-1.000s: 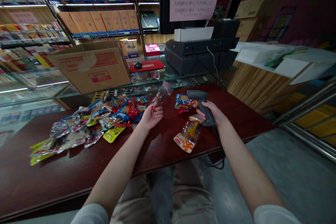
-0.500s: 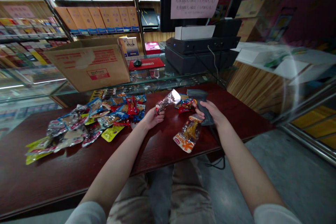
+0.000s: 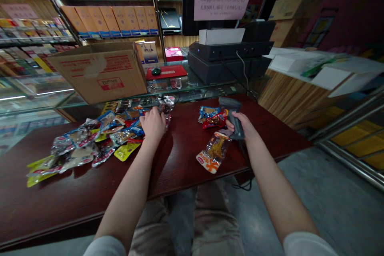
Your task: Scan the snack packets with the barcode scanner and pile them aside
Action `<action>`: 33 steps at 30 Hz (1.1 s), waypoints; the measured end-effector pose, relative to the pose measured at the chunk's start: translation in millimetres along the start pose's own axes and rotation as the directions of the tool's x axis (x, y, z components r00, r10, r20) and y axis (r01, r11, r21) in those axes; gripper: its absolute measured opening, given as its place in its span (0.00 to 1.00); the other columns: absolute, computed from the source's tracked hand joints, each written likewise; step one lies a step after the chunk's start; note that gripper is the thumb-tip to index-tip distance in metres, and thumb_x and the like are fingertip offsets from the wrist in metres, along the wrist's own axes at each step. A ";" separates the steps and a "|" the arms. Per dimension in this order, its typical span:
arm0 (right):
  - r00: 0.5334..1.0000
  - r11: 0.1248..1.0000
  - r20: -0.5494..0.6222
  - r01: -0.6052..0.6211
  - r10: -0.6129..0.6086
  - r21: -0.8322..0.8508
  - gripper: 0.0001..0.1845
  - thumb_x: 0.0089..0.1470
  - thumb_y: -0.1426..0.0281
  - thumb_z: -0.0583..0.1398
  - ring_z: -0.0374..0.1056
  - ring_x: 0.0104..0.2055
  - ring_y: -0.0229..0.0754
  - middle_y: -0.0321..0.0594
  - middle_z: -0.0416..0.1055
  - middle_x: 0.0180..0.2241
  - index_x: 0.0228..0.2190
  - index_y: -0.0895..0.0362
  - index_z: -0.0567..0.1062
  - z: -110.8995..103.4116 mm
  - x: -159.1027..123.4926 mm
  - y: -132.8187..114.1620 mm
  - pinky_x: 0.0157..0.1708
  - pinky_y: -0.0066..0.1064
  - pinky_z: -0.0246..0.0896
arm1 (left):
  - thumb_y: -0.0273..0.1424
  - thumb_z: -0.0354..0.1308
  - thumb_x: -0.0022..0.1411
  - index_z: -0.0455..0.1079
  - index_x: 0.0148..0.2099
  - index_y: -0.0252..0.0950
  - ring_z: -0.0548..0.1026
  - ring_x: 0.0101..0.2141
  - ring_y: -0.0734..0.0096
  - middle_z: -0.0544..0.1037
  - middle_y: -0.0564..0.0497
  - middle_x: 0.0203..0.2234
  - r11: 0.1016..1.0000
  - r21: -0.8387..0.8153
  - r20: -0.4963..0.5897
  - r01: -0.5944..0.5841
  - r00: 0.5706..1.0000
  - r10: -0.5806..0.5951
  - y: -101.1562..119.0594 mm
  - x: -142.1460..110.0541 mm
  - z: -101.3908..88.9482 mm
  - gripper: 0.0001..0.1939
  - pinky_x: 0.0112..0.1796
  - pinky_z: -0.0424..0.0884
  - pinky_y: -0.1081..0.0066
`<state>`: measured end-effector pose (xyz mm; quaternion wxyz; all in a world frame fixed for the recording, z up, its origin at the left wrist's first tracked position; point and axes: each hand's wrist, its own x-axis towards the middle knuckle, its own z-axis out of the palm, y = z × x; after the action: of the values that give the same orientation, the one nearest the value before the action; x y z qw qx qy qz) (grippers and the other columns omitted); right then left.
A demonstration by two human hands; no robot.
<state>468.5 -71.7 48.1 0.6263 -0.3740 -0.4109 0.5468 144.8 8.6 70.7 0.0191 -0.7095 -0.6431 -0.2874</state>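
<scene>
My left hand (image 3: 153, 125) is palm down at the right end of a heap of snack packets (image 3: 79, 138), its fingertips bent down out of sight among them. Just beyond its thumb side lies a clear and silver snack packet (image 3: 167, 106) with dark contents; whether the fingers still grip it cannot be seen. Wrapped round the handle of a grey barcode scanner (image 3: 237, 118) is my right hand (image 3: 243, 126), closed. Close to the scanner are a red packet (image 3: 213, 121), a blue packet (image 3: 207, 112) and an orange and clear packet (image 3: 214, 150).
The dark red-brown table (image 3: 180, 160) carries all the packets. Behind it, an open cardboard box (image 3: 102, 74) stands on a glass counter, with a mouse (image 3: 156, 71) on a red mat and a dark cash drawer (image 3: 222, 68). A cable hangs below the scanner.
My left hand has moved left and away from me, from the middle of the table to the heap, and the silver packet has gone there too. The scanner has shifted only slightly.
</scene>
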 end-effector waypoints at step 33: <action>0.988 0.995 -0.150 -0.014 0.029 0.101 0.19 0.50 0.56 0.64 0.56 0.14 0.34 0.29 0.61 0.13 0.36 0.57 0.74 -21.4 9.9 9.9 0.14 0.27 0.53 | 0.30 0.53 0.64 0.56 0.67 0.28 0.64 0.62 0.57 0.63 0.34 0.64 0.851 -0.340 0.497 -0.400 0.692 0.524 120.0 77.5 118.6 0.31 0.60 0.61 0.62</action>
<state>485.1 -61.1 31.9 0.6676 -0.3869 -0.3304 0.5435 301.7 104.9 46.4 -0.1760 -0.8993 -0.3846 -0.1108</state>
